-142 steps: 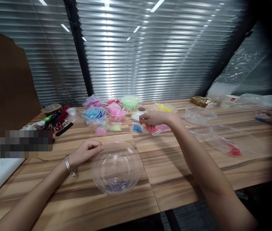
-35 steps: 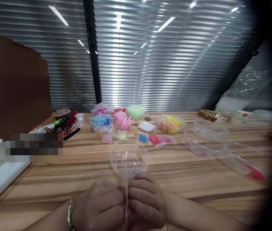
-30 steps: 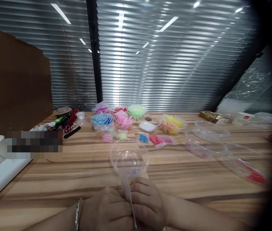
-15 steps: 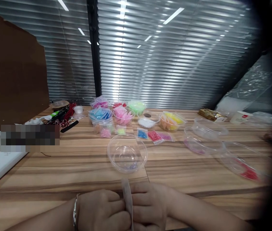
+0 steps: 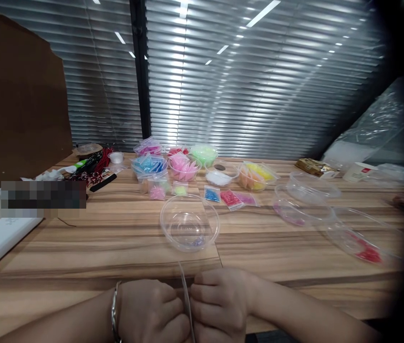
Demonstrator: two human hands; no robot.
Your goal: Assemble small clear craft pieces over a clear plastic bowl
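Observation:
At the near edge of the table, my left hand (image 5: 153,309), with a silver bangle on its wrist, is closed with fingers curled. My right hand (image 5: 219,302) is closed the same way, its knuckles facing the left hand's. Between them both hands grip a thin translucent plastic bag (image 5: 183,281), seen almost edge-on, so its contents cannot be made out. The fingertips are hidden behind the knuckles. Just beyond the hands stands a clear plastic bowl (image 5: 183,231) with a few purple bits at its bottom.
Behind the bowl lie small bags of blue beads (image 5: 212,194) and red beads (image 5: 231,199). Bowls of coloured packets, such as a pink one (image 5: 183,170), stand farther back. On the right, a clear bowl holds red beads (image 5: 368,251). A white box (image 5: 5,243) lies left.
The fingers of my right hand have curled in more tightly, and the hands have shifted slightly. The plastic bag between them has turned and now looks thinner. The bowls stay in place.

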